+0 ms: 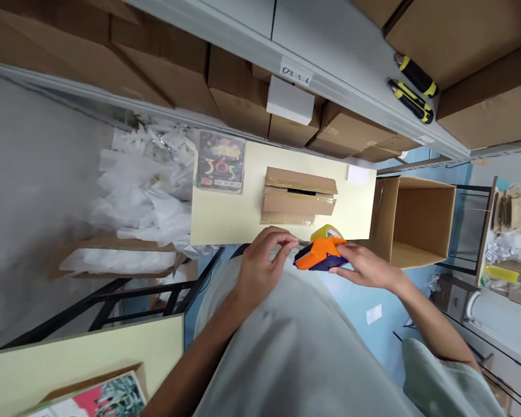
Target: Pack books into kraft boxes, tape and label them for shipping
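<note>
the brown cardboard box lies on the pale yellow table, just past the person's fingers on the far side. its long side goes left to right, with the right end a tiny bit nearer, and a dark slot shows along its top. both hands are apart from it. from where i stand, the left hand looks nearer to the box than the right hand.

the right hand grips the back end of an orange and blue tape dispenser. the dispenser lies left to right too, by the near edge of the table, and its front points at the left fingers. a yellow tape roll sits on its far side, close to the box. the left finger and thumb pinch together, right by that front. i can't tell if they have any tape.
</note>
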`<move>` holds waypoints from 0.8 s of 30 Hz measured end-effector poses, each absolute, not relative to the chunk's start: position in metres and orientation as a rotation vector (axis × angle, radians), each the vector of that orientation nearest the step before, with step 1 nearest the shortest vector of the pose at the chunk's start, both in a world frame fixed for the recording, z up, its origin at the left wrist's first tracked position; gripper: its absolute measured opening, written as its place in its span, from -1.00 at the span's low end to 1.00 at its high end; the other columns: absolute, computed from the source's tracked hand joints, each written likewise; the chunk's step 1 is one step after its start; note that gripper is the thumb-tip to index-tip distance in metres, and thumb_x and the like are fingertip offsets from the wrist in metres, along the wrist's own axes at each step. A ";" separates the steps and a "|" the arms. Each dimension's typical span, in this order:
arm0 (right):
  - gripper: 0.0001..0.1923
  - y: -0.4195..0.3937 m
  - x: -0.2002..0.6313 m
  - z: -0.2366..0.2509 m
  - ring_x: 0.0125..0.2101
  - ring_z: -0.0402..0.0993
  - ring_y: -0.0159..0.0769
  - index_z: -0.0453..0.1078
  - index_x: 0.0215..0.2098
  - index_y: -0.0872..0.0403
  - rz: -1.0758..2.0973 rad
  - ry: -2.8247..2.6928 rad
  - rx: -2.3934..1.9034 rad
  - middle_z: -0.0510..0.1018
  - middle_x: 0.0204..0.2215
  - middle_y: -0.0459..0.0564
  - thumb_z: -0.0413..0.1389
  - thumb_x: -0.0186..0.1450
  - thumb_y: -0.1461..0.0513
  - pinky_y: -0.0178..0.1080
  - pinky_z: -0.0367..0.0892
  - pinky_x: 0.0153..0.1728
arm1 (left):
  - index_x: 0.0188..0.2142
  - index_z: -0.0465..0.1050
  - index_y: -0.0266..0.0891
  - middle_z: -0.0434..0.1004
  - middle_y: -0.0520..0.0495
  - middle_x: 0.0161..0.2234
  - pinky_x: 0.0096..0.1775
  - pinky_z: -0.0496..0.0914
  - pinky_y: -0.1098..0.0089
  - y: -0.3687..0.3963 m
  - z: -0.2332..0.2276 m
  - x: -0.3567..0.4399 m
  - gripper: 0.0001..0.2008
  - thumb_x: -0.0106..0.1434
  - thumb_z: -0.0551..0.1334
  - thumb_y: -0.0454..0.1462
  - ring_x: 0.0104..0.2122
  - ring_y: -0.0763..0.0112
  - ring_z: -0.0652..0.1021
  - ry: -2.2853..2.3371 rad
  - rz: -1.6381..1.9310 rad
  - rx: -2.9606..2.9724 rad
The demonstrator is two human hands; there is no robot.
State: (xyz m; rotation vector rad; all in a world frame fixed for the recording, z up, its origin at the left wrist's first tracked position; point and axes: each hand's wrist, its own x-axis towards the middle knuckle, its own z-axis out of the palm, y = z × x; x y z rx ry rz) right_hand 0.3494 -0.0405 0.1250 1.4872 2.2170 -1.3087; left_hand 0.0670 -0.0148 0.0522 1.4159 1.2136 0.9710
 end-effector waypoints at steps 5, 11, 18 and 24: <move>-0.48 0.037 0.352 0.142 -0.44 0.48 -0.24 0.47 0.05 0.08 -1.444 1.945 1.391 0.63 -0.32 0.01 0.06 0.60 -0.18 -0.21 0.32 -0.37 | -0.23 0.59 -0.16 0.67 0.00 -0.31 -0.18 0.55 0.39 0.007 0.028 0.060 -0.84 0.42 0.33 -0.14 -0.31 0.38 0.65 1.448 0.947 0.956; -0.43 0.137 0.339 0.125 -0.38 0.54 -0.27 0.51 0.00 0.08 -1.680 1.718 1.283 0.67 -0.30 -0.02 0.18 0.49 -0.24 -0.26 0.36 -0.38 | -0.22 0.62 -0.19 0.68 -0.03 -0.31 -0.14 0.59 0.32 0.058 -0.013 0.064 -0.70 0.33 0.42 -0.01 -0.28 0.30 0.65 1.487 0.978 0.676; -0.44 0.183 0.325 0.076 -0.30 0.54 -0.26 0.51 -0.12 0.07 -1.771 1.604 1.189 0.67 -0.25 0.00 0.23 0.44 -0.26 -0.26 0.41 -0.32 | -0.22 0.63 -0.19 0.69 -0.06 -0.28 -0.02 0.61 0.27 0.067 -0.068 0.069 -0.71 0.29 0.44 -0.02 -0.17 0.23 0.69 1.538 0.972 0.516; -0.40 0.188 0.315 0.049 -0.35 0.50 -0.30 0.49 -0.16 0.07 -1.807 1.591 1.140 0.63 -0.32 -0.03 0.17 0.47 -0.29 -0.27 0.38 -0.35 | -0.26 0.60 -0.23 0.63 -0.04 -0.33 0.04 0.64 0.21 0.069 -0.095 0.065 -0.77 0.25 0.45 -0.11 -0.23 0.30 0.69 1.468 1.007 0.334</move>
